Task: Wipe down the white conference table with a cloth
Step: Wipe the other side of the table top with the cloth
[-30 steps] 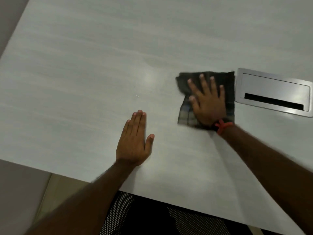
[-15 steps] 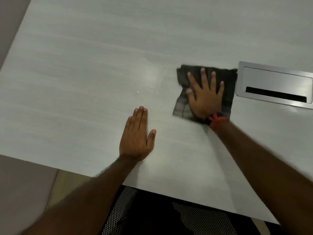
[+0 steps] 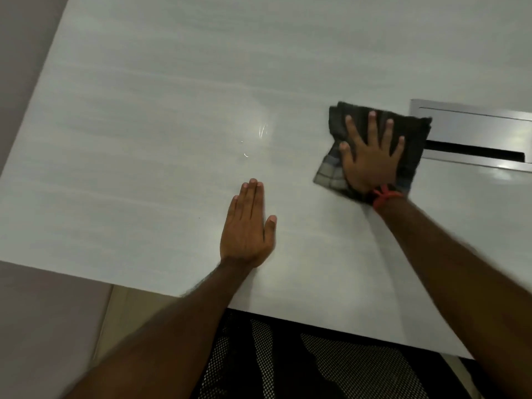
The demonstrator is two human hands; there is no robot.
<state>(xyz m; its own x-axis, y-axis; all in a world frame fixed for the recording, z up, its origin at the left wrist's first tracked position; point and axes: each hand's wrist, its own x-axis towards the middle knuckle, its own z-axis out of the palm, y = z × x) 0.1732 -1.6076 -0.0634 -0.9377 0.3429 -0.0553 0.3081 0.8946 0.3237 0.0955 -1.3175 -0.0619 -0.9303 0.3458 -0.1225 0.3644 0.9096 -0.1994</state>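
Beside the cable hatch (image 3: 472, 131), my right hand (image 3: 371, 162) presses the cloth (image 3: 414, 151) flat on the table (image 3: 144, 168), spread wide to share the pressure. My left hand (image 3: 247, 226) lies flat, empty, likely bracing my reach.

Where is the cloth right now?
In the head view, the dark checked cloth lies flat on the white table right of centre, pressed under the right hand, with its right edge at the metal cable hatch.

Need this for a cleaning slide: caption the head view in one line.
Right hand presses a dark checked cloth on the white table at a metal hatch's edge; left hand rests flat nearby.
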